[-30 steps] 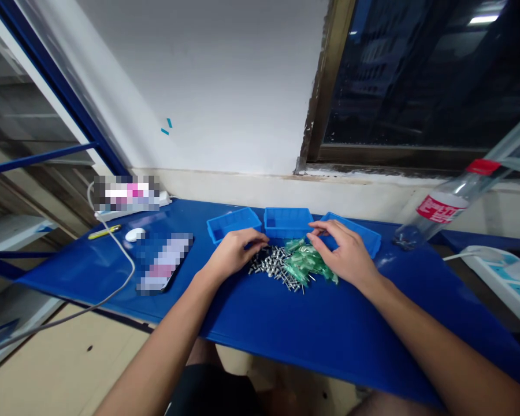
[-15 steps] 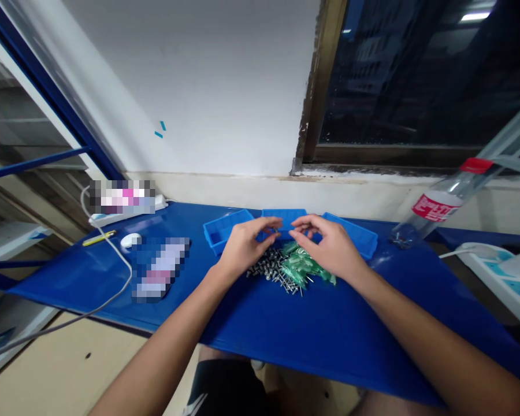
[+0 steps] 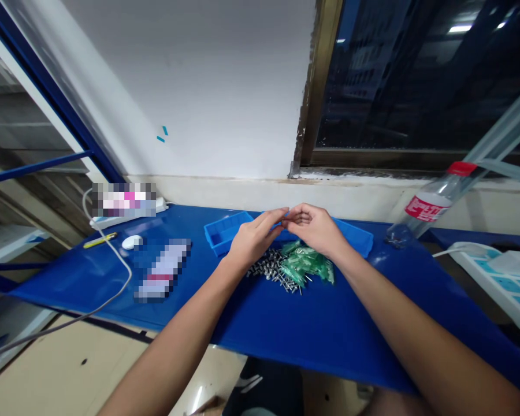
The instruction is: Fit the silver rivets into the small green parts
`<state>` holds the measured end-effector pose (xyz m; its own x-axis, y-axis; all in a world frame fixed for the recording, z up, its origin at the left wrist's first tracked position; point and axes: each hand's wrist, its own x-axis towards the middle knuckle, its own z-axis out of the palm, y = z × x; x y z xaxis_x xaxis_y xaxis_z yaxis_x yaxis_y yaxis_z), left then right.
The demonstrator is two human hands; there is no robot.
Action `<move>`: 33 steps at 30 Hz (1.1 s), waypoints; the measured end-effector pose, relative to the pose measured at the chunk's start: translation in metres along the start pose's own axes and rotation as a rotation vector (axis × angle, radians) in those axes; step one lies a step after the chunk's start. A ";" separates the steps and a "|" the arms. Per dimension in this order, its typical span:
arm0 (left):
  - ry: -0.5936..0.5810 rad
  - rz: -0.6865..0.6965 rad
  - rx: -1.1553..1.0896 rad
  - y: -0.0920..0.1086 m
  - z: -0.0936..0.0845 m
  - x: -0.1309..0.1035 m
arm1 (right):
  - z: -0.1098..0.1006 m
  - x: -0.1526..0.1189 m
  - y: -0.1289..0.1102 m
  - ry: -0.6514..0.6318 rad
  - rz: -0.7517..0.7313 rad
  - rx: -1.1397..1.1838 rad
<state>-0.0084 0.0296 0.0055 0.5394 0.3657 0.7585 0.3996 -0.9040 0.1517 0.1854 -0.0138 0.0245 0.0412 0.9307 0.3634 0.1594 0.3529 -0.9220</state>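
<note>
My left hand (image 3: 256, 238) and my right hand (image 3: 315, 229) meet at the fingertips above the back of a loose pile. The fingers of both are pinched together, and whatever lies between them is too small or hidden to make out. Below my left hand lie many small silvery metal fasteners (image 3: 274, 267) with heads and thin shanks. Green plastic bags (image 3: 305, 264) lie at the pile's right side, under my right hand. Behind the hands stand a left blue bin (image 3: 216, 245), a right blue bin (image 3: 359, 236) and a middle blue bin, mostly covered by my hands.
On the blue table (image 3: 286, 335), a clear bottle (image 3: 429, 208) leans at the right, near a white power strip (image 3: 509, 283). To the left are a yellow pen-like tool (image 3: 99, 240), a white rounded object (image 3: 132, 242), a grey cable (image 3: 127, 283) and a blurred flat object (image 3: 164, 270).
My hands, held apart before, have come together so that their fingertips meet. The right hand moved left and slightly up. The pile looks the same.
</note>
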 end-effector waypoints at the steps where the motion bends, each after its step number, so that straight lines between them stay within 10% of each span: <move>1: -0.009 -0.002 -0.010 -0.001 0.000 -0.002 | 0.001 -0.002 0.001 0.000 -0.006 -0.024; 11: -0.019 -0.215 -0.290 0.018 -0.008 -0.004 | -0.004 -0.028 -0.002 0.087 -0.329 -0.499; 25: -0.058 -0.413 -0.484 0.021 -0.004 -0.005 | -0.005 -0.040 -0.010 0.012 -0.427 -0.531; 33: 0.026 -0.254 -0.342 0.016 0.002 -0.010 | -0.001 -0.041 -0.008 0.088 -0.255 -0.488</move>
<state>-0.0060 0.0121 -0.0005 0.4351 0.5846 0.6848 0.2463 -0.8088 0.5340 0.1831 -0.0546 0.0167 0.0203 0.8031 0.5955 0.6127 0.4607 -0.6421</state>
